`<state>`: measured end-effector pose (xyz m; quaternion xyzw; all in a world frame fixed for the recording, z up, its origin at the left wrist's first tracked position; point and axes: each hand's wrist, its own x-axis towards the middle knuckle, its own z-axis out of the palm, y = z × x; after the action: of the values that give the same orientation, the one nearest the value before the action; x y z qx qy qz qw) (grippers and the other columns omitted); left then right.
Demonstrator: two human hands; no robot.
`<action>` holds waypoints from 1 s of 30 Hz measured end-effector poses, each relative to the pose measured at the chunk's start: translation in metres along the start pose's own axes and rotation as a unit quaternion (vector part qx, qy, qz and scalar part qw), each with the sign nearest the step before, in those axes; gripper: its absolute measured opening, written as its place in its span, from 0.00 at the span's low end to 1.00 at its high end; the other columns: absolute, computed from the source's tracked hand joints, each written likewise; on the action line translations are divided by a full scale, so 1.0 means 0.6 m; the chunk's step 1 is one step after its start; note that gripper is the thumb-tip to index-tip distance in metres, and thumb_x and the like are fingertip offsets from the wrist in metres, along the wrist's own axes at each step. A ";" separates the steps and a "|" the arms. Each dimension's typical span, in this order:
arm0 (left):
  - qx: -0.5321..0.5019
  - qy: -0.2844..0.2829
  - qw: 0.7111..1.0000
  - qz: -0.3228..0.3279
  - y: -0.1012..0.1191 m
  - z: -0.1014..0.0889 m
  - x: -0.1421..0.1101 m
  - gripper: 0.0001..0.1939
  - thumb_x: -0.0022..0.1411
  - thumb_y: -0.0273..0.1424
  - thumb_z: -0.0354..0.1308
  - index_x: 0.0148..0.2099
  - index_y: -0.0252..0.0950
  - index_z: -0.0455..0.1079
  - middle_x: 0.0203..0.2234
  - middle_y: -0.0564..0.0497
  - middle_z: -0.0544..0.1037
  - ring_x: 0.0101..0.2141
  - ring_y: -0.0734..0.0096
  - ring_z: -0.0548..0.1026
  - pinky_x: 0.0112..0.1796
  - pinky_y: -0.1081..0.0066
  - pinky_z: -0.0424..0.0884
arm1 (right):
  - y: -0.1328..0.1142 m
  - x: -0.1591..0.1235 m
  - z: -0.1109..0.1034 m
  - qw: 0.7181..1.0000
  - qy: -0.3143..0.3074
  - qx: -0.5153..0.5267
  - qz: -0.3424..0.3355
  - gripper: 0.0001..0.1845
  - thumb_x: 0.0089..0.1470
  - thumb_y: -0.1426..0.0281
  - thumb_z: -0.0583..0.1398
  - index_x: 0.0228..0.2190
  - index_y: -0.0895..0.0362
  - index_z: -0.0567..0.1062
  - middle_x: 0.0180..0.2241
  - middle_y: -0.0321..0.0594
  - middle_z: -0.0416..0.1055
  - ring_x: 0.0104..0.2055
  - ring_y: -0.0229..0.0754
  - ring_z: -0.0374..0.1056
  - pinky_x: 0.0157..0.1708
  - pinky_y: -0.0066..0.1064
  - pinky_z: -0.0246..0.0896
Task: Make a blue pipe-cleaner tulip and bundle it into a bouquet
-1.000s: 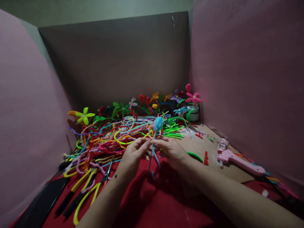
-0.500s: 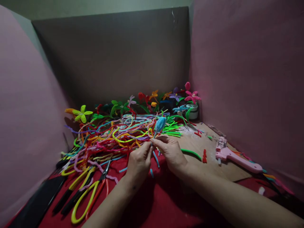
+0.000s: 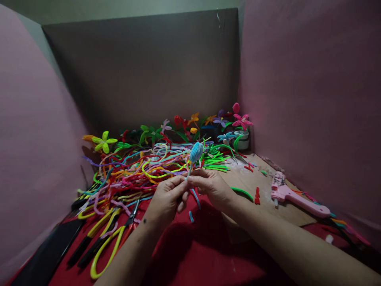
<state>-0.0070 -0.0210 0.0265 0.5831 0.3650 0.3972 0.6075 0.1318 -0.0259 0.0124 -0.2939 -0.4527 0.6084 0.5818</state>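
Since half a second earlier, both hands have drawn slightly nearer to the camera and the blue bud now stands more upright, with the left hand closer in against the right.

Head view: the left hand and the right hand meet fingertip to fingertip, both pinched shut on the thin stem of a light blue pipe-cleaner bud. The bud rises just above the fingers, tilted a little to the right, in front of the tangled pile of coloured pipe cleaners. Loose blue ends hang below the grip, and a short blue scrap lies on the red cloth that covers the near part of the counter.

To the left, near the left forearm, lie yellow-handled scissors and dark-handled tools beside them. To the right, on a brown board, rest a green pipe-cleaner piece, small red scraps and a pink glue gun, well apart from the hands. At the back stands a row of finished pipe-cleaner flowers, among them a yellow-green one at far left.
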 end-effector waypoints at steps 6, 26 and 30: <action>-0.154 -0.118 0.979 -0.055 -0.008 -0.015 0.000 0.08 0.56 0.33 0.56 0.29 0.33 0.66 0.11 0.60 0.60 0.08 0.89 0.49 0.11 0.84 0.49 | 0.016 0.014 -0.019 0.992 -0.052 0.090 0.068 0.14 0.36 0.70 0.67 0.30 0.59 0.77 0.22 0.35 0.70 0.19 0.29 0.60 0.19 0.21 0.47; 0.264 0.091 0.949 0.149 -0.021 0.007 0.001 0.12 0.55 0.38 0.55 0.39 0.36 0.67 0.26 0.51 0.73 0.23 0.73 0.69 0.26 0.75 0.64 | 0.024 0.014 -0.007 0.985 0.086 0.141 0.052 0.12 0.29 0.73 0.68 0.23 0.60 0.74 0.21 0.33 0.70 0.21 0.30 0.62 0.21 0.22 0.50; 0.399 0.147 0.877 0.225 -0.036 0.004 -0.001 0.06 0.56 0.31 0.52 0.34 0.39 0.70 0.26 0.50 0.73 0.28 0.70 0.71 0.31 0.74 0.63 | 0.019 0.004 0.007 0.987 0.093 0.123 0.040 0.10 0.29 0.74 0.68 0.21 0.61 0.75 0.18 0.32 0.68 0.21 0.30 0.60 0.22 0.23 0.51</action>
<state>-0.0042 -0.0227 0.0048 0.7776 0.4364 0.4247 0.1567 0.1226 -0.0233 0.0047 -0.2931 -0.3069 0.6520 0.6284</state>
